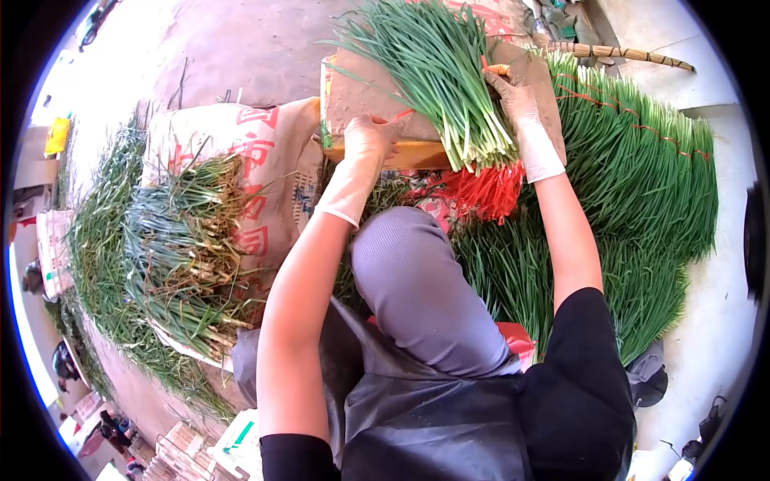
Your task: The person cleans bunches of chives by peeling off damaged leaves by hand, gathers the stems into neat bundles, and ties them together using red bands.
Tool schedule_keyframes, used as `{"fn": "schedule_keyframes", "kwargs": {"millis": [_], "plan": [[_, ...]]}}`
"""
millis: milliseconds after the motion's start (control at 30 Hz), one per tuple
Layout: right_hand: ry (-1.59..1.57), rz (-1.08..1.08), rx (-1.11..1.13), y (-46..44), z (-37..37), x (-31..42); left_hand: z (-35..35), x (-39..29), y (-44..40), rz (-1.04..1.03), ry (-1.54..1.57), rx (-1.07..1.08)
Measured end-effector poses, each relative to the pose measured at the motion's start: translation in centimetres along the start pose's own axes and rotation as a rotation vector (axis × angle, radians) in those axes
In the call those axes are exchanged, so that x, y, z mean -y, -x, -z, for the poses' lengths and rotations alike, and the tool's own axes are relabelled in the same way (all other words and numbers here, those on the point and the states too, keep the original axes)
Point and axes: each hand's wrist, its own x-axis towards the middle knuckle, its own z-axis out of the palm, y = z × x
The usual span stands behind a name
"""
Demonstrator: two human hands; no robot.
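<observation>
A bunch of garlic chives [437,76] lies slantwise on a cardboard-topped box [361,88], its pale cut ends towards me. Left of the bunch, my left hand [370,140], in a thin pale glove, is closed on one end of a red tie [404,114]. My right hand [517,96], also gloved and with orange wrapping on a finger, is at the bunch's right side, its fingers pinched by the tie's other red end. The tie's middle is hidden by the chives. More red ties [485,192] hang at the box's near edge.
Tied chive bunches [634,136] are piled on the right. At the left, loose untrimmed chives [188,248] lie against a printed woven sack [277,160], with scattered leaves [100,232] on the floor. A bundled stick [622,54] lies at the upper right.
</observation>
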Motion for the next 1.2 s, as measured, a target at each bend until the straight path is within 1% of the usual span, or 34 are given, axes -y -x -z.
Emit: {"fn": "schedule_keyframes", "kwargs": {"millis": [33,67,133,167,200,267,333,400,533,600,633,667,700,733,800,833,867,933,1000,1033,1067,1133,1200], "plan": [[-0.003,-0.020,-0.001,0.1,-0.1,0.2,-0.3,0.1,-0.4,0.043,0.147,0.042],[-0.002,-0.028,-0.005,0.3,-0.1,0.3,-0.4,0.2,-0.7,0.051,0.144,0.048],[0.019,-0.018,0.001,0.3,0.0,0.4,-0.1,0.2,-0.8,0.021,0.316,0.129],[0.010,-0.015,0.013,0.3,0.1,0.2,0.0,0.2,-0.8,0.037,0.307,0.139],[0.011,-0.026,0.012,0.3,0.2,0.0,-0.1,0.1,-0.5,0.048,0.306,0.142],[-0.013,-0.009,0.025,0.1,0.4,-0.2,-0.2,-0.3,0.1,0.062,0.389,0.043],[-0.008,-0.022,0.022,0.3,0.4,-0.2,-0.6,-0.3,0.1,0.082,0.344,0.022],[-0.010,-0.029,0.021,0.3,0.2,-0.1,-0.9,-0.4,-0.1,0.030,0.236,0.033],[0.001,-0.026,0.024,0.6,0.3,0.3,-1.3,-0.5,-0.3,-0.005,0.273,0.055],[0.015,-0.022,0.027,0.7,0.8,0.8,-1.0,-0.4,0.1,-0.082,0.205,0.071],[-0.012,-0.025,0.045,0.7,1.1,1.3,-0.7,-0.6,0.2,-0.084,0.204,0.076],[-0.039,-0.028,0.064,0.6,1.4,1.7,-0.4,-0.7,0.2,-0.117,0.122,0.034],[0.016,-0.011,0.039,0.5,1.6,2.2,-0.2,-1.0,0.3,-0.149,0.041,-0.011],[0.019,-0.012,0.039,0.3,1.7,2.7,0.0,-1.3,0.2,-0.148,0.044,-0.009],[0.218,0.386,0.111,0.2,1.4,3.7,0.3,-2.5,0.3,-0.286,0.132,0.095],[0.066,0.297,0.143,0.8,0.2,4.2,0.1,-4.0,1.0,-0.260,0.120,0.136],[0.070,0.291,0.145,1.0,-0.5,4.8,-0.3,-5.4,1.3,-0.254,0.125,0.139],[0.236,0.402,0.449,0.9,-1.7,5.6,-1.3,-7.4,1.5,-0.263,0.074,0.191],[0.316,0.408,0.541,1.1,-3.4,4.8,-2.1,-7.3,0.7,-0.268,0.048,0.203],[0.186,0.306,0.557,1.3,-4.0,4.0,-2.5,-6.8,0.3,-0.289,-0.004,0.166],[0.187,0.291,0.562,1.4,-4.2,3.7,-2.9,-6.1,-0.2,-0.307,-0.054,0.128],[0.032,0.278,0.596,1.5,-4.6,3.9,-2.7,-5.4,0.0,-0.317,-0.052,0.113],[0.062,0.283,0.614,1.3,-4.8,3.7,-2.3,-4.5,-0.2,-0.626,-0.203,-0.042]]}}
